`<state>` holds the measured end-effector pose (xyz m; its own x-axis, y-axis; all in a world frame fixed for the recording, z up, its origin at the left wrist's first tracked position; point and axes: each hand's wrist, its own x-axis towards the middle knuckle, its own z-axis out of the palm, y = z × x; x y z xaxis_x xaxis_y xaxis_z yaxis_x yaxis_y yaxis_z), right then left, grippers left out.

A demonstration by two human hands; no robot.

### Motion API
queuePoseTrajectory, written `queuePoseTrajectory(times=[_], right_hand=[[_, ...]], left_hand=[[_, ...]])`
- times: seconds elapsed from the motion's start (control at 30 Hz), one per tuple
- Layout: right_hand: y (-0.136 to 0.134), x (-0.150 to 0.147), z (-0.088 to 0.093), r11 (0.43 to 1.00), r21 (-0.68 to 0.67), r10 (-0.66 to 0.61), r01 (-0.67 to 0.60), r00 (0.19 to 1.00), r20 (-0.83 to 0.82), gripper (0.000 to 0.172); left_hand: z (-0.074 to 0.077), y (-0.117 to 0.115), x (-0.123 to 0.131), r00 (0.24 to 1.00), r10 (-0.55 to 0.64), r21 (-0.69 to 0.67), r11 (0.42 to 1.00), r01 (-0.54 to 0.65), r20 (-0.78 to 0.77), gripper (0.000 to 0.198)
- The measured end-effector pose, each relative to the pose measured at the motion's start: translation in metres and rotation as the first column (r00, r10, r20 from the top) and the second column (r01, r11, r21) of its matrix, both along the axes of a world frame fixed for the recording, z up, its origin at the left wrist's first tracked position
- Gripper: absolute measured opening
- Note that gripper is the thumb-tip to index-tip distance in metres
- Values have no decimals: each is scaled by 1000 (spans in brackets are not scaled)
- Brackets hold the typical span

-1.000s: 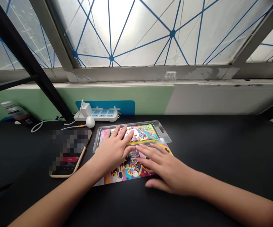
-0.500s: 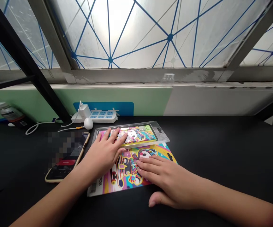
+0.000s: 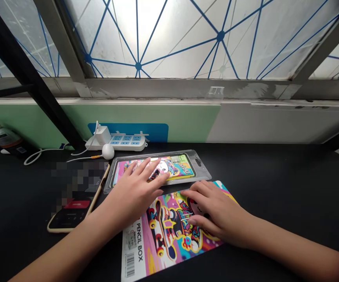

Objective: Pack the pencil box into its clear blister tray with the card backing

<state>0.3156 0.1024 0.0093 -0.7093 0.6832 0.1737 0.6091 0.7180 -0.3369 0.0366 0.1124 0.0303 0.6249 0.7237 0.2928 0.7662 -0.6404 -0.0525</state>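
Note:
A pencil box with a colourful cartoon lid lies in a clear plastic blister tray. My left hand rests on it with fingers spread, hiding part of the lid. Nearer to me is a printed backing card, marked "PENCIL BOX" and showing a cartoon figure with a skateboard. On the card's upper right lies my right hand, fingers slightly bent and thumb apart, touching its surface. A narrow gap of table shows between tray and card on the right.
On the left are a phone in a pale case, a white power strip with cables, and a leaning bottle. A black frame post rises there. Behind the black table are a wall and windows.
The backing card has slid toward me and slightly right, out from under the tray's edge, with my right hand on it. My left hand stays on the pencil box. The view has shifted slightly.

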Motion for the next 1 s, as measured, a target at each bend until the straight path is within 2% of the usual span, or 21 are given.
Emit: queuePoseTrajectory(times=[0.1, 0.23, 0.37, 0.47, 0.57, 0.7, 0.87, 1.0], right_hand=[[0, -1, -4, 997, 15, -72, 72, 997, 13, 50], [-2, -3, -2, 994, 27, -106, 105, 994, 39, 44], [-3, -5, 1, 992, 30, -124, 123, 991, 45, 33], [-5, -6, 1, 989, 24, -147, 146, 988, 45, 20], [-5, -6, 1, 989, 36, -145, 144, 989, 33, 21], [-5, -5, 1, 992, 45, -121, 119, 991, 48, 36], [-4, -4, 1, 991, 34, -130, 129, 991, 40, 36], [-4, -4, 1, 991, 41, -132, 131, 990, 45, 40]], left_hand=[[1, 0, 1, 994, -109, 47, 993, 108, 12, 32], [0, 4, -5, 978, -207, 27, 978, 206, 17, 29], [-1, 5, -8, 969, -246, 30, 969, 245, 36, 23], [-2, 7, -7, 961, -249, 27, 968, 248, 118, 22], [-3, 9, -3, 957, -189, -8, 981, 196, 218, 8], [-5, 10, -2, 982, -42, -56, 997, 53, 186, 37], [-3, 9, -3, 986, 12, -121, 993, 9, 169, 43], [-3, 8, -3, 987, 89, -139, 988, -70, 134, 48]])
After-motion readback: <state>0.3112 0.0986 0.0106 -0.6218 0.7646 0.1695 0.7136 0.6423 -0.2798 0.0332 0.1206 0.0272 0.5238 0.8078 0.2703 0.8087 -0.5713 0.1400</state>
